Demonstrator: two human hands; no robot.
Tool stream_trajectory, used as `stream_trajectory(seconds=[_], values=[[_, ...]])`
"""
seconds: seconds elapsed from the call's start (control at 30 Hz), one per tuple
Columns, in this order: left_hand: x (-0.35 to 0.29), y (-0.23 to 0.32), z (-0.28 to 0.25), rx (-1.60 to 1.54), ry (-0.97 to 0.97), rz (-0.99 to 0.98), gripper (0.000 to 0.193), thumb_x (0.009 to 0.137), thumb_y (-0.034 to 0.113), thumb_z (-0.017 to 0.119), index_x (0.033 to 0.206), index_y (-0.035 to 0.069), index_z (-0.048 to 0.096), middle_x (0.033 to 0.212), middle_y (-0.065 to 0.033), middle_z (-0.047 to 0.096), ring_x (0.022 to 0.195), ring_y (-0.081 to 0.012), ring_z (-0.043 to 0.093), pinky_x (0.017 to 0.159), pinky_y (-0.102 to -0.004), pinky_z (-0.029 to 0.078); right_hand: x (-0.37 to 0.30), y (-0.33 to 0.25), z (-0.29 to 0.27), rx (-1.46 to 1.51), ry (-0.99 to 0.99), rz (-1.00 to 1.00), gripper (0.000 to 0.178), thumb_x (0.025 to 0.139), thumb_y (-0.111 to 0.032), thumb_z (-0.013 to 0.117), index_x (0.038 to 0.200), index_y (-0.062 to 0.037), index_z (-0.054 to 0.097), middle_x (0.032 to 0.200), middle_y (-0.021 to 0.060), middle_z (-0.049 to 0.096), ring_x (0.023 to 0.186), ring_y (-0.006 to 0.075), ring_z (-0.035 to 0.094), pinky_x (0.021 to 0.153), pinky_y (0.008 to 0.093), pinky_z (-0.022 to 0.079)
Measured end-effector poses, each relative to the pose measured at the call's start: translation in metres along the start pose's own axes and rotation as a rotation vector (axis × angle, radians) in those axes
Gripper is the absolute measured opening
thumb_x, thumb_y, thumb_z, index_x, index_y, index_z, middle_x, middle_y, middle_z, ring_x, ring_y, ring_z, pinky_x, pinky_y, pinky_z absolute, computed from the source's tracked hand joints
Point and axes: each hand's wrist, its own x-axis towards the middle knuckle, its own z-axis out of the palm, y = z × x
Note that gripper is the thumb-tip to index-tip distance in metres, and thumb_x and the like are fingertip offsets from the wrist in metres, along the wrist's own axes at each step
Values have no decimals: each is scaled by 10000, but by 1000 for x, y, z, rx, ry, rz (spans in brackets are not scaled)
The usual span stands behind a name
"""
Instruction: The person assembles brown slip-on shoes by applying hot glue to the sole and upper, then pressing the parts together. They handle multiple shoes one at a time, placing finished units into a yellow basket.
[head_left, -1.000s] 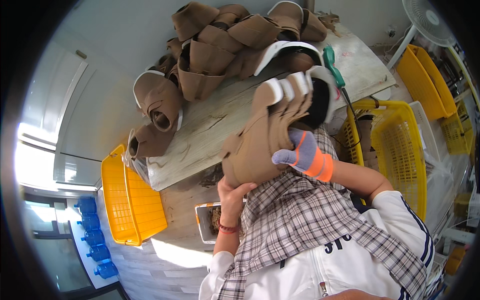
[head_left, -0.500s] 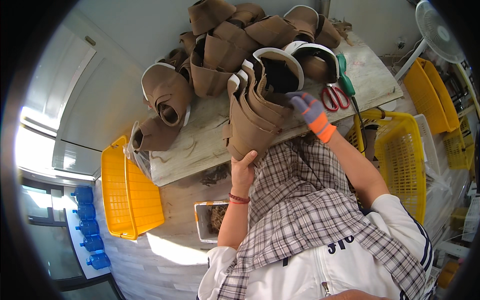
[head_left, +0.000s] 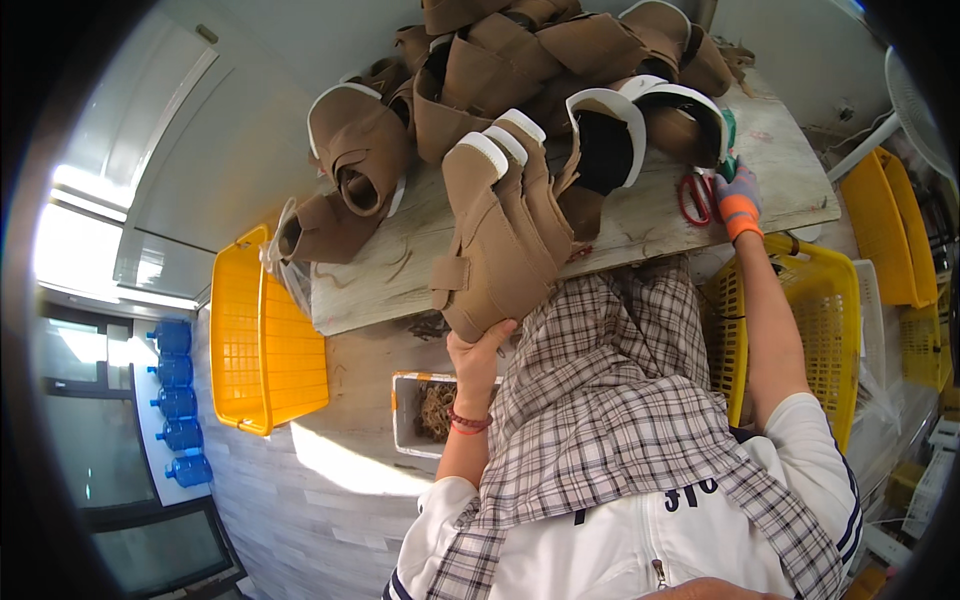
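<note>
My bare left hand (head_left: 481, 352) is closed on the lower end of a nested stack of brown shoe uppers (head_left: 500, 240). White strips line their top edges, and the stack tilts over the table's front edge. At the table's right side my right hand (head_left: 741, 192), in a grey-purple and orange glove, is closed around the lower end of a green corded hand tool (head_left: 729, 127). The tool's far part goes behind a white-edged upper. Red-handled scissors (head_left: 694, 197) lie just left of that hand. Another upper with a black lining (head_left: 607, 140) stands right of the stack.
A heap of brown uppers (head_left: 500, 65) covers the back of the worn wooden table (head_left: 640, 222). Yellow baskets stand left (head_left: 240, 350) and right (head_left: 815, 330). A box of scraps (head_left: 405, 440) sits on the floor below. A white fan (head_left: 915, 110) is at far right.
My right hand has moved right, from beside the uppers to the green tool, and closed on it. The stack in my left hand has tilted and separated from the black-lined upper.
</note>
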Motion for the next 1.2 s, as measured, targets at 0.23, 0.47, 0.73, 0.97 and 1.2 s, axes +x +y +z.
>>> stream_trajectory(seconds=[0.23,0.47,0.73,0.97,1.2], values=[[-40,62,-49,-22,218,-4,281,791,-39,655,1072,-48,645,1021,-72,673,928,-169,624,831,-285,478,44,-11,10,50,-140,-53,495,747,-221,631,1216,-93,533,1079,224,638,1022,410,597,879,477,479],[-43,86,-68,-93,340,75,423,795,9,674,1204,-12,566,1141,-94,631,1034,-208,604,905,-340,472,136,117,39,121,-303,-111,288,726,-305,687,824,-35,695,756,226,659,755,378,658,659,423,496],[-63,99,-27,-51,391,196,447,795,47,705,1213,-13,559,1152,-95,621,1035,-223,597,885,-333,480,-17,48,-84,1187,-357,328,260,867,-321,667,852,-81,567,605,24,523,493,135,501,437,291,392],[-36,142,-6,-396,328,210,452,894,167,629,1290,1,490,1207,-116,590,1107,-268,575,944,-406,490,-141,-16,-187,1215,-278,-39,300,908,-230,620,1092,4,584,699,7,558,569,90,524,524,237,417],[-3,132,-14,-905,11,-4,427,919,185,592,1312,48,499,1308,-146,546,1201,-342,515,1023,-564,396,-187,-112,-233,1116,-403,-556,548,671,-161,825,1146,2,608,931,93,692,792,124,651,719,263,520]])
